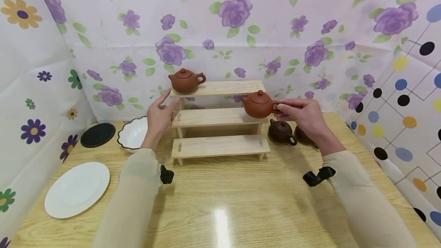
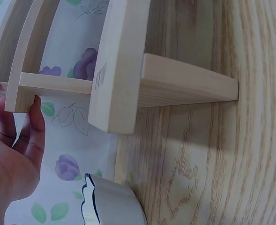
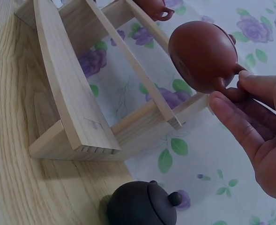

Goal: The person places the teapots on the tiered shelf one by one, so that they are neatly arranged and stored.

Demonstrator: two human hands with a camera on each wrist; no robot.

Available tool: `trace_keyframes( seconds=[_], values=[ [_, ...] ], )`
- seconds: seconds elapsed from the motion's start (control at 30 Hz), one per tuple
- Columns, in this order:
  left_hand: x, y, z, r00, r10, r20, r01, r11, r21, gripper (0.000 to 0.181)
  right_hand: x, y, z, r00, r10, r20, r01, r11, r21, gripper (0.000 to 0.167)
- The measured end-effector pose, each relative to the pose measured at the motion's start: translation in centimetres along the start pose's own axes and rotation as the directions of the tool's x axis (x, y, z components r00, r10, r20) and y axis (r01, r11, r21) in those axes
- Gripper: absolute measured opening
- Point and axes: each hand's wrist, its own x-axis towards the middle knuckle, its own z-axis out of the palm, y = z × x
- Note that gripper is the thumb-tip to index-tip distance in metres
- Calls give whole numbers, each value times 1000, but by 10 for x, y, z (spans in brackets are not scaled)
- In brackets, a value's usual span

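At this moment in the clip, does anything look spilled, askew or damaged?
Nothing stands out: the right hand holds one reddish teapot, another reddish teapot sits upright atop the wooden stand, and no spill or breakage shows.

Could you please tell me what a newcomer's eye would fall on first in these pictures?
Probably the reddish-brown teapot that the right hand holds by the handle, near the right end of the stepped wooden stand. Next would come a similar teapot on the left end of the top shelf, then the purple flowers on the backdrop behind.
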Motion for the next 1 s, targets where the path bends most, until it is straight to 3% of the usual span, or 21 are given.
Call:
trace_keyframes(
  seconds=[0.37, 0.57, 0.8, 1.0],
  values=[
    [-2, 0, 1, 1000, -1, -9, 1, 1000, -9, 59, 16, -7, 6, 1000, 4, 9, -5, 997, 83, 25],
    [-2, 0, 2, 1000, 10, -19, -10, 1000, 2, 59, 27, -11, 10, 1000, 7, -13, -6, 993, 114, 26],
    [-1, -1, 2, 999, 28, -28, -27, 999, 32, 57, 36, -16, 13, 1000, -13, -19, 14, 998, 61, 32],
    [0, -2, 0, 999, 25, -22, -24, 999, 40, 58, 42, -24, 16, 1000, 18, -16, -17, 1000, 26, 38]
  ],
)
